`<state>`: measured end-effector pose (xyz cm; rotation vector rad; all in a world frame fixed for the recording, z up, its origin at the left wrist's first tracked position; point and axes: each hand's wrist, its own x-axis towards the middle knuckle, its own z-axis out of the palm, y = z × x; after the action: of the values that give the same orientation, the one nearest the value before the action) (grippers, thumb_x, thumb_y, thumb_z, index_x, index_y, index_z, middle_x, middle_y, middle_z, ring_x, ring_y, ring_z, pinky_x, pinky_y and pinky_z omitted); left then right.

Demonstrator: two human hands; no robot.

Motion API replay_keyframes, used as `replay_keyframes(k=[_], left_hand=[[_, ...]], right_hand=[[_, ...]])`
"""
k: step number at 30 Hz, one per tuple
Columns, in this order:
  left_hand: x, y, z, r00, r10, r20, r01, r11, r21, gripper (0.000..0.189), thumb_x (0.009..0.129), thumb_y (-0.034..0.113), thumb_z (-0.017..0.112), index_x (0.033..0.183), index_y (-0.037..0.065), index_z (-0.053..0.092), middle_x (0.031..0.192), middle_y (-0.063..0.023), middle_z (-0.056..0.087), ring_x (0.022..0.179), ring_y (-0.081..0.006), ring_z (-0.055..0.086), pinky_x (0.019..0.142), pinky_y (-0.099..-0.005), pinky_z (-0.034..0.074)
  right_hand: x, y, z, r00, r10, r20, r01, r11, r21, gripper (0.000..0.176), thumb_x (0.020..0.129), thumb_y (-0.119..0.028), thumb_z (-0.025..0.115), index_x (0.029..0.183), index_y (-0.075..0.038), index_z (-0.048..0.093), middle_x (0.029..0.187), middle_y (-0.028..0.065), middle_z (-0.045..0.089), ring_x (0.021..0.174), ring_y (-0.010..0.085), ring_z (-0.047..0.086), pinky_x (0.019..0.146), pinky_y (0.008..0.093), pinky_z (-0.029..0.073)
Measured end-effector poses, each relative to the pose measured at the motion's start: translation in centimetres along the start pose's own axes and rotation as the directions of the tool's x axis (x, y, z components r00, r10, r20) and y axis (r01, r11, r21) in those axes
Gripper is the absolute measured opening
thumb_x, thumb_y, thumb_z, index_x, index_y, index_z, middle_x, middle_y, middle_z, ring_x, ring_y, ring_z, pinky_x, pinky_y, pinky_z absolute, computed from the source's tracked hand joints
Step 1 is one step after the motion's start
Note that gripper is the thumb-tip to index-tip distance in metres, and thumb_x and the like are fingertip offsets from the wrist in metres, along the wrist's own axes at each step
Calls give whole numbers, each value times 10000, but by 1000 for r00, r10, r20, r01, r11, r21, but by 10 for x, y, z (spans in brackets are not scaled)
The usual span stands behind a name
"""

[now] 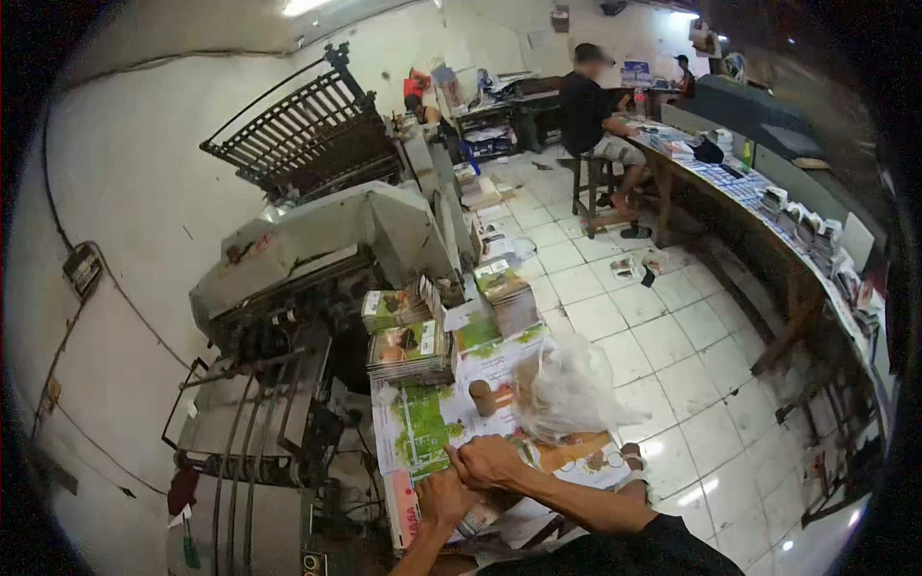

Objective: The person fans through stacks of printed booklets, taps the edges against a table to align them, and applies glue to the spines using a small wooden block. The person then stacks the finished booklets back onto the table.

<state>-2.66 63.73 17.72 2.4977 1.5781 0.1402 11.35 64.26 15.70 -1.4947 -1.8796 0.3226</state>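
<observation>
My left hand (445, 497) and my right hand (488, 461) are close together above the near part of a table covered with printed sheets (423, 422). Both have their fingers curled; what they hold, if anything, is too small to make out. Under and beside them lies a printed booklet or stack, partly hidden by my hands and forearm. Beyond my hands stands a small brown cylinder (483, 397). Right of it sits a crumpled clear plastic bag (567, 384). Stacks of booklets (411, 353) rest farther back on the table, with another stack (507, 298) at its far right.
A large grey machine (327, 240) stands at the left. Across the tiled floor (624, 336), a person (586, 106) sits on a stool (591, 192) at a long workbench (730, 182) holding papers and stacks. Another person (423, 110) is partly visible behind the machine.
</observation>
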Motion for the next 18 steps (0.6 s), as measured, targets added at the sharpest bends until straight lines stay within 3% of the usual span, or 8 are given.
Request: replay_keyframes(k=[3,5,10,11,13,14,17,18], left_hand=[[-2,-8,2,999,41,-35,-41,999,-7,523,688,500,774,800,-7,707,690,-191,670,643,-386,668,629,-497,530],[-5,-13,-3,996,56,-74,-60,997,-45,537,670,516,784,795,-1,716,680,-181,669,634,-377,667,633,-492,532],[-23,-2,-34,993,115,-3,-113,967,-227,665,627,655,790,689,3,673,575,-140,630,547,-331,644,570,-425,523],[-24,-5,-29,994,110,3,-106,968,-227,665,627,655,790,689,3,673,575,-140,630,547,-331,644,570,-425,523],[-26,-12,-16,982,163,-94,-175,974,-142,720,623,712,765,644,4,635,529,-124,603,504,-317,625,535,-401,511],[-29,-17,-10,987,140,-84,-151,978,-145,720,623,712,765,644,4,635,529,-124,603,504,-317,625,535,-401,511],[-26,-23,-11,999,47,18,-45,994,-100,712,594,694,785,860,37,716,718,-163,683,662,-324,674,658,-415,546],[-26,-27,-10,978,134,-161,-145,988,-55,690,596,657,804,882,37,709,764,-164,688,695,-327,675,669,-422,545]], right_hand=[[-3,2,3,1000,8,6,-8,1000,-10,599,977,-365,459,502,-26,592,513,246,546,484,452,565,534,524,494],[-11,4,-6,984,-172,52,173,985,-12,569,978,-359,461,544,-21,608,535,239,558,490,449,568,520,524,485],[-18,24,-41,971,-198,136,214,970,-118,522,978,-337,460,599,-15,618,572,231,579,486,440,561,492,516,467],[-18,29,-37,954,-209,215,232,969,-88,509,978,-326,458,610,-14,619,581,229,586,484,435,560,488,517,464],[-20,27,-32,958,-253,137,267,958,-102,484,972,-293,464,602,-19,611,562,220,581,466,417,554,480,517,455],[-19,27,-30,965,-161,208,182,980,-85,491,975,-310,441,632,-17,634,611,232,615,517,422,597,535,542,480],[-20,17,-24,960,-58,273,84,993,-85,438,962,-303,454,704,-17,661,679,220,653,575,401,636,587,543,504],[-20,9,-28,984,-123,128,137,985,-107,382,950,-289,476,745,-23,660,700,198,646,601,374,633,603,515,504]])
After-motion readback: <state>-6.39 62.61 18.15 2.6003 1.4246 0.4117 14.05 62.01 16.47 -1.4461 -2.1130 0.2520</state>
